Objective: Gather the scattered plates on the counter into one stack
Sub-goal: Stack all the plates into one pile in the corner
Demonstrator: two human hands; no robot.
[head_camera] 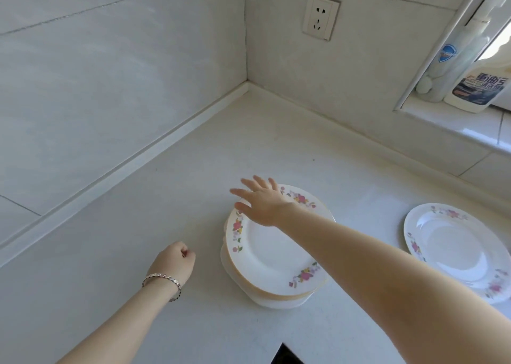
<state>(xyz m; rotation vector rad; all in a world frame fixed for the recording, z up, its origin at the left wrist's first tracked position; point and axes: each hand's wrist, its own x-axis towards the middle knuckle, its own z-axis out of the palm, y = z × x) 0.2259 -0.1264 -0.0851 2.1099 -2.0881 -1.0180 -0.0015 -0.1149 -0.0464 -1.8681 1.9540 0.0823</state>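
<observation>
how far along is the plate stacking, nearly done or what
Mostly done: several floral plates already sit in one stack on the counter. In hand: no plate is held; the right hand spreads open over the stack's far rim, the left hand lies curled beside it. Left: one loose plate to the right, apart from the stack.

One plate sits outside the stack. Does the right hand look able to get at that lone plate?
Probably yes: the right hand is open and holds nothing, and only bare counter lies between the stack and the lone plate.
</observation>
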